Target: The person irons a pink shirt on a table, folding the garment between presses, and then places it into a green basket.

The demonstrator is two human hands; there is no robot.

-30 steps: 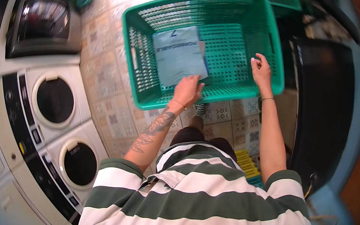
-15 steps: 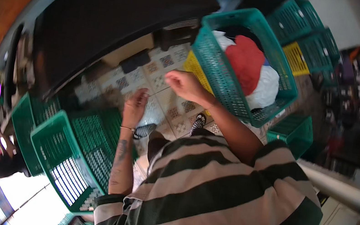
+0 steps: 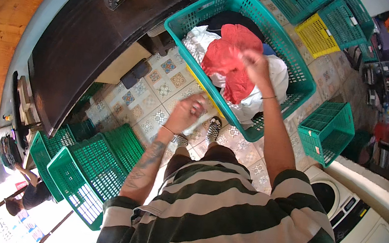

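A large green plastic basket (image 3: 292,48) stands ahead of me, holding a crumpled red cloth (image 3: 238,40), white cloths (image 3: 275,75) and a dark cloth (image 3: 228,22). My right hand (image 3: 256,69) is over the red cloth inside the basket. Motion blurs its fingers, so whether they grip the cloth cannot be told. Left of the basket, my left hand (image 3: 187,113) hovers above the tiled floor with fingers curled in loosely. Nothing shows in it, and it touches nothing.
Green crates (image 3: 80,170) stand at my left, beside a long dark-topped table (image 3: 113,25). A smaller green crate (image 3: 327,132) and a white washing machine (image 3: 352,218) are on the right. Stacked green and yellow crates (image 3: 318,34) stand farther back. A person (image 3: 32,193) is at the far left.
My right hand has moved forward and right, from beside the basket to over the red cloth. My left hand has shifted right. The view has turned, bringing the basket nearer the middle.
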